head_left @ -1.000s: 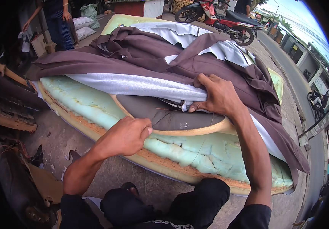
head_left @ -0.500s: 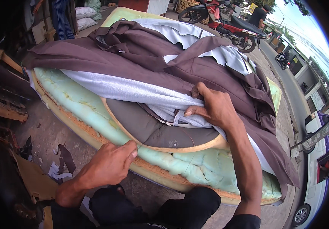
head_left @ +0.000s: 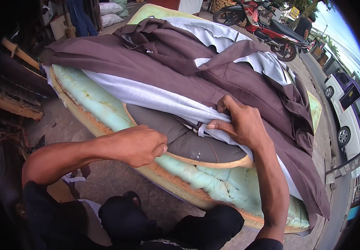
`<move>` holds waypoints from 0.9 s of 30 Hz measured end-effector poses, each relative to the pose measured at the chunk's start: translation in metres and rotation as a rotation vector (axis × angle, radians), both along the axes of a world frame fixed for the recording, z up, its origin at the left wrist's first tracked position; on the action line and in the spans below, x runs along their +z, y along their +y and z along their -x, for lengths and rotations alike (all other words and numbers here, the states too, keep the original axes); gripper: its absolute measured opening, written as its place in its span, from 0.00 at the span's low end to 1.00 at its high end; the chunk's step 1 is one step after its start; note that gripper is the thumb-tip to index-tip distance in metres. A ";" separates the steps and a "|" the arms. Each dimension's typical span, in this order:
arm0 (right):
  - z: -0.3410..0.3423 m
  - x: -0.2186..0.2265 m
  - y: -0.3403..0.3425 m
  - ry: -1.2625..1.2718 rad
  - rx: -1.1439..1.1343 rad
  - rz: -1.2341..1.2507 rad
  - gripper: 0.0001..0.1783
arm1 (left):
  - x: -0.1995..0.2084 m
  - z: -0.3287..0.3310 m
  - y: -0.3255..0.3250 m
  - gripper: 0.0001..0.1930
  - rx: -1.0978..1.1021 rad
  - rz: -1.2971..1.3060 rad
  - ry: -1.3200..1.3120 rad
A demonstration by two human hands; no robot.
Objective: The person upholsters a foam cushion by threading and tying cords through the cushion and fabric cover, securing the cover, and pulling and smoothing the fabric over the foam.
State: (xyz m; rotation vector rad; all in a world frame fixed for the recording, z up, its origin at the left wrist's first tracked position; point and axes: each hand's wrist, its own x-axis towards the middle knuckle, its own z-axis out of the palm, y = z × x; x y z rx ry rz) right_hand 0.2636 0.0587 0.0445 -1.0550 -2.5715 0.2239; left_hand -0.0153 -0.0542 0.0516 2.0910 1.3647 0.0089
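Observation:
Brown fabric with a pale grey backing (head_left: pixel 146 93) lies bunched over a large cushion of pale green foam (head_left: pixel 207 179). My right hand (head_left: pixel 242 125) pinches the folded fabric edge between thumb and fingers, beside a dark seam and a small pale strip. Below that fold, a dark grey padded panel (head_left: pixel 196 146) with a yellowish foam rim rests on the green foam. My left hand (head_left: pixel 144 146) is closed at the panel's left part; the needle in its pinch is mostly hidden by the fingers. A thin reddish thread (head_left: pixel 216 154) lies across the panel's right part.
Wooden pieces (head_left: pixel 19 54) stand at the left, with scraps on the ground below. A red motorcycle (head_left: pixel 267 31) is parked beyond the cushion. A white vehicle (head_left: pixel 347 112) stands by the road at right. A person (head_left: pixel 303 27) is behind the motorcycle.
My left hand has moved up and right, from below the panel onto its left edge, the forearm swinging more level. My right hand keeps its pinch on the fabric. The view has shifted.

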 end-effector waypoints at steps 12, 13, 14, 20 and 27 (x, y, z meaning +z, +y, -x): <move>0.006 -0.007 0.017 0.076 0.074 -0.033 0.34 | 0.010 -0.010 -0.018 0.13 0.076 -0.058 0.128; 0.000 0.000 0.012 0.056 0.057 -0.043 0.33 | 0.015 -0.018 -0.012 0.13 -0.005 -0.177 0.125; -0.003 0.004 0.008 0.049 0.041 -0.044 0.33 | 0.019 -0.024 -0.003 0.13 -0.020 -0.179 0.118; -0.011 0.003 -0.005 0.045 0.068 -0.062 0.31 | 0.029 -0.058 0.056 0.17 0.020 0.467 0.361; -0.006 -0.007 -0.002 0.065 0.087 -0.068 0.30 | 0.021 -0.016 0.004 0.22 0.107 0.207 0.133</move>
